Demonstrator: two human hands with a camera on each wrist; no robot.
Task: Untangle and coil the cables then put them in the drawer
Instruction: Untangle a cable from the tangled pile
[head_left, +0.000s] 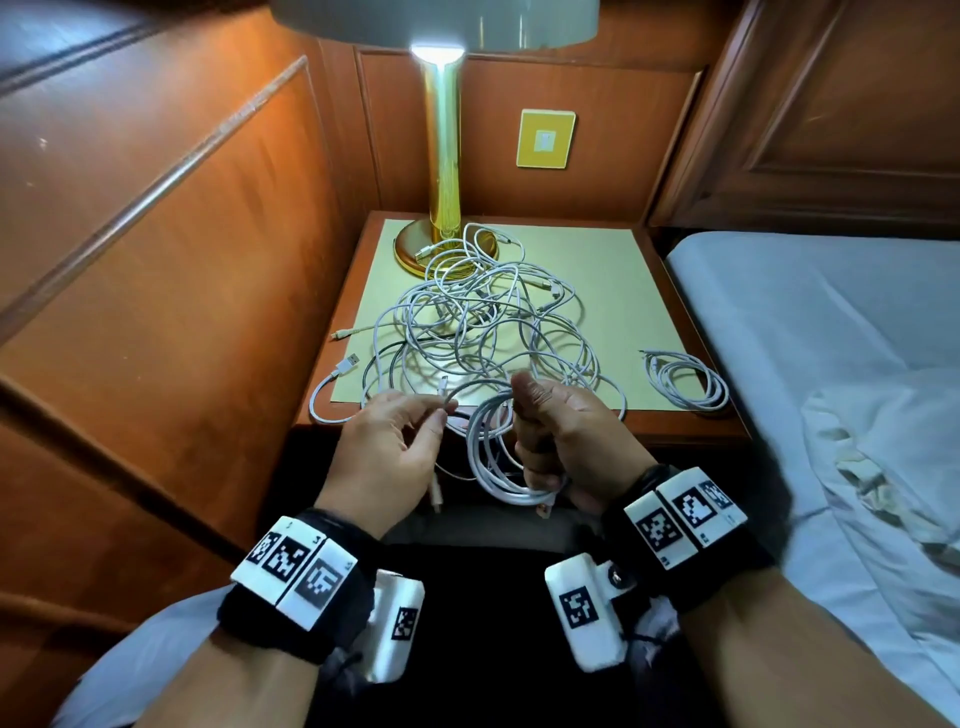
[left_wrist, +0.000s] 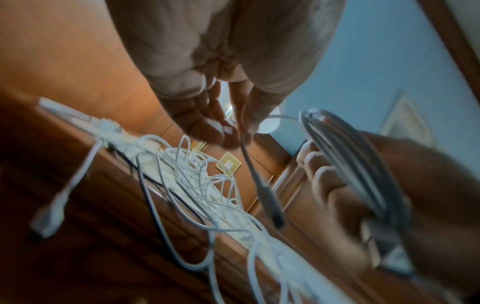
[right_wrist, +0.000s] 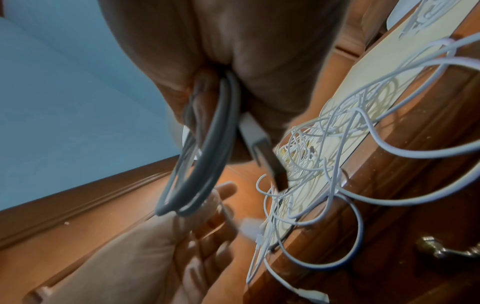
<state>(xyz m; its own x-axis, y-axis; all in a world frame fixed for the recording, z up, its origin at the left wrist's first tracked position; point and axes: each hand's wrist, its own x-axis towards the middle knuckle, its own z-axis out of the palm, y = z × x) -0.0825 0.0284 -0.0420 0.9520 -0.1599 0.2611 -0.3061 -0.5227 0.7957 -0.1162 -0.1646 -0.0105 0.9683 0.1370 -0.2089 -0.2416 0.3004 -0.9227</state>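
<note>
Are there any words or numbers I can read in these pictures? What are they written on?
No readable words or numbers anywhere.
Wristbands: black-and-white square code patterns; tiny marks at their corners are too small to read.
Yellow wall switch plate: no writing shows.
Cables, lamp, nightstand: no labels visible.
Both wrist views are too blurred to show any text.

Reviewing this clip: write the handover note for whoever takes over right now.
Right hand grips a part-wound white coil.
Left hand pinches that cable's loose end.
One finished coil lies on the nightstand, right side.
The tangled pile sits mid-top by the lamp base.
Left: finish this coil, untangle the rest, load the drawer, whose handle shows below.
</note>
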